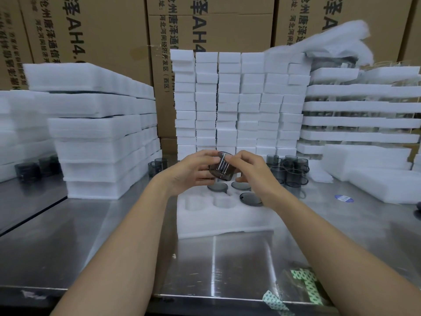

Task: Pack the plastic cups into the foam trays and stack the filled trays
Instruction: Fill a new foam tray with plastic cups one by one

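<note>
As I read the feed, grip: left hand [193, 171] and right hand [249, 171] both curled round one cup [222, 167], one from either side.
Cup: tilted, in the air just above the far edge of the tray [224, 221]; I judge it is being turned for seating.
Tray: flat on the table [341, 229], centred before me for short reaches.
Seated cups [251, 198]: three, far and right.
Pockets [221, 201]: two empty, near-left.
Loose cups [292, 169]: right of tray, near.

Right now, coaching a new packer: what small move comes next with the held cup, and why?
Probably lower the cup, held by the left hand and right hand, into an empty pocket of the foam tray: three seated cups fill its far pockets, and two nearer ones look empty.
</note>
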The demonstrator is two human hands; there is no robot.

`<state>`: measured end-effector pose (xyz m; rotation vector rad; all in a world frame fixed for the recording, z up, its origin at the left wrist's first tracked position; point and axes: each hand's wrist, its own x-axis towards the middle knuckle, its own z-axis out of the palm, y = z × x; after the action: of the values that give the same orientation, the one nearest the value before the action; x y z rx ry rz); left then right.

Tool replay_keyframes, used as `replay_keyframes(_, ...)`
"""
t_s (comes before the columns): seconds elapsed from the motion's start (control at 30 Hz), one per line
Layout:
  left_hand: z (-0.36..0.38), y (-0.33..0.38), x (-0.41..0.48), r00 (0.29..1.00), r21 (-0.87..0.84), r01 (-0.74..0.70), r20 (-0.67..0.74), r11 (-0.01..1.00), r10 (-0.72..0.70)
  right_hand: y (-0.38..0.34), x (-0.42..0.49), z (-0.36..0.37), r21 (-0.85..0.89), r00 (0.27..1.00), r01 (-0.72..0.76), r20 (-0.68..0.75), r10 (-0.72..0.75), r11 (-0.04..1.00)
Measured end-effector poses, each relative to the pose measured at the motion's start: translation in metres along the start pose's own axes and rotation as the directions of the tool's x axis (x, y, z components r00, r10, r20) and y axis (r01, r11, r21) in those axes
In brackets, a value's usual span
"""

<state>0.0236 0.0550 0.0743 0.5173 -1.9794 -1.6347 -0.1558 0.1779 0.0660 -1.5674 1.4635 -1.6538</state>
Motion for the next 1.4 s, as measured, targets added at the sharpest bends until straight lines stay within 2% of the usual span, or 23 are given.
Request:
replay_keyframes(0.13, -0.003, 0.000, -0.004, 0.999, 0.029, 0.021, 0.042, 0.999, -0.023, 0.000, -0.001, -0.005, -0.046, 0.981, -0.063, 0.183, 0.070, 0.997)
replay_keyframes(0.37, 0.003, -0.001, -0.004, 0.990, 0.160, 0.047, 0.127, 0.986, -0.068, -0.001, 0.001, -0.016, -0.178, 0.934, -0.071, 0.333, 0.128, 0.981)
replay_keyframes(0.53, 0.002, -0.002, -0.001, 0.990, 0.199, 0.072, 0.106, 0.977, -0.094, -0.004, -0.003, -0.023, -0.279, 0.870, -0.035, 0.465, 0.167, 0.960)
replay_keyframes(0.87, 0.000, -0.005, 0.003, 0.996, 0.231, 0.086, -0.007, 0.969, -0.087, -0.009, -0.003, -0.030, -0.303, 0.826, -0.006, 0.536, 0.175, 0.953)
replay_keyframes(0.97, -0.001, -0.003, 0.004, 0.996, 0.213, 0.074, -0.058, 0.974, -0.064, -0.009, -0.004, -0.030, -0.291, 0.849, -0.034, 0.497, 0.182, 0.956)
replay_keyframes(1.13, -0.002, -0.004, 0.004, 0.987, 0.200, 0.039, -0.162, 0.979, -0.007, -0.011, -0.005, -0.025, -0.394, 0.845, -0.031, 0.480, 0.235, 0.918)
replay_keyframes(1.23, -0.002, -0.003, 0.004, 0.974, 0.173, 0.001, -0.223, 0.985, 0.038, -0.013, -0.006, -0.022, -0.449, 0.867, -0.012, 0.441, 0.233, 0.893)
replay_keyframes(1.4, 0.000, -0.001, 0.005, 0.962, 0.157, -0.014, -0.267, 0.987, 0.056, -0.010, -0.006, -0.021, -0.528, 0.870, 0.002, 0.420, 0.260, 0.849)
